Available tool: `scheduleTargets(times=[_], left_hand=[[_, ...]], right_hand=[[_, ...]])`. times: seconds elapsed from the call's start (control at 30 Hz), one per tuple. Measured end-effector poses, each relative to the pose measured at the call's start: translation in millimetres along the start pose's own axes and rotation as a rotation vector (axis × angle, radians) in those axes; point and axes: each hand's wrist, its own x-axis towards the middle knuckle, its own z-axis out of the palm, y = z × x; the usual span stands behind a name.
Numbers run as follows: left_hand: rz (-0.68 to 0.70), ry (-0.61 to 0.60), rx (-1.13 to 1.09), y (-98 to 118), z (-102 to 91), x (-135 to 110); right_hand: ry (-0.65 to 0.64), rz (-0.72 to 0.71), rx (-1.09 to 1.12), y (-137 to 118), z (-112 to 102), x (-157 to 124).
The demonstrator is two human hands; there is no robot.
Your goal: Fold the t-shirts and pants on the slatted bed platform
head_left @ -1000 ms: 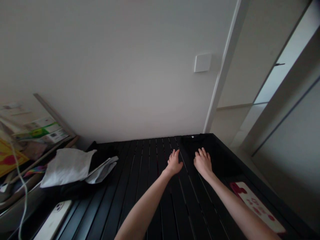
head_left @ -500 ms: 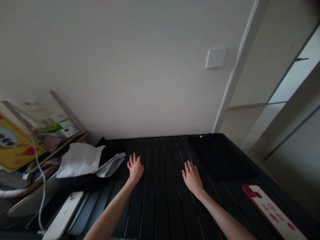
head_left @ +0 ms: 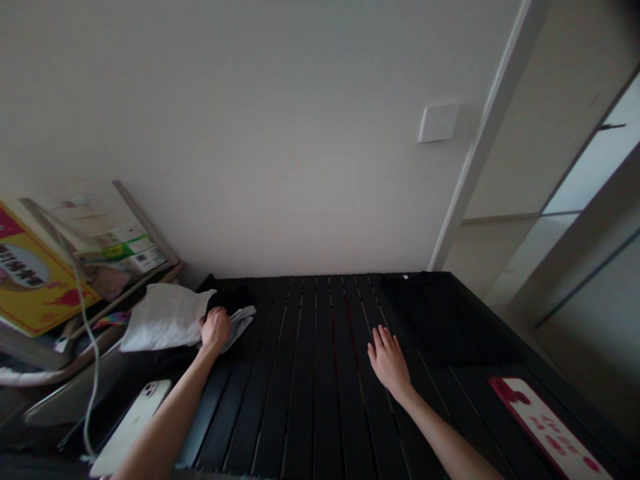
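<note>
The left hand [head_left: 216, 328] has moved leftward to the folded clothes [head_left: 167, 320] near the slatted table's [head_left: 300, 400] far left corner, its fingers curled there; whether they grip cannot be told. The right hand [head_left: 390, 360], fingers extended and holding nothing, is over the table near the black garment [head_left: 445, 320] lying flat at the far right corner.
</note>
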Motion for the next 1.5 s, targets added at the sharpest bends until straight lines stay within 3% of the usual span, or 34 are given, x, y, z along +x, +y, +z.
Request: scheduleTargets(times=[0.2, 0.33, 0.4, 0.53, 0.67, 0.77, 0.93, 1.0, 1.13, 1.23, 1.33, 1.43, 1.5], left_hand=[[-0.027, 0.046, 0.039, 11, -9.3, -6], [-0.025, 0.131, 0.020, 21, -30.8, -7], [-0.018, 0.245, -0.026, 30, -48.1, -6], [0.017, 0.589, -0.213, 55, -88.7, 3], [-0.034, 0.728, -0.291, 73, -113.2, 8], [0.010, 0.635, -0.253, 74, -108.5, 3], [-0.037, 0.006, -0.114, 63, -77.5, -10], [-0.090, -0.117, -0.080, 60, -69.6, -10], [-0.144, -0.064, -0.037, 56, -67.9, 2], [-0.168, 0.023, 0.135, 50, -69.3, 12], [-0.206, -0.051, 0.263, 33, -67.3, 14], [-0.295, -0.143, 0.259, 13, -65.5, 9], [-0.343, -0.143, 0.238, 3, -67.3, 4]], right_hand=[[-0.004, 0.005, -0.003, 0, 1, 0], [-0.010, 0.009, -0.016, -1, 0, 0], [-0.012, 0.009, -0.026, -1, -1, 0], [-0.016, 0.006, -0.038, -4, -5, -1], [-0.006, 0.007, -0.020, -5, -6, -3], [-0.008, 0.012, -0.010, -6, -5, -3], [-0.020, 0.021, 0.010, -8, -9, -2], [-0.019, 0.028, 0.016, -10, -11, -2], [-0.008, 0.033, 0.012, -12, -14, -1], [0.000, 0.036, 0.029, -11, -13, 0], [0.013, 0.033, 0.045, -8, -10, -1], [0.024, 0.021, 0.036, -7, -8, -2], [0.027, 0.020, 0.035, -8, -7, -2]])
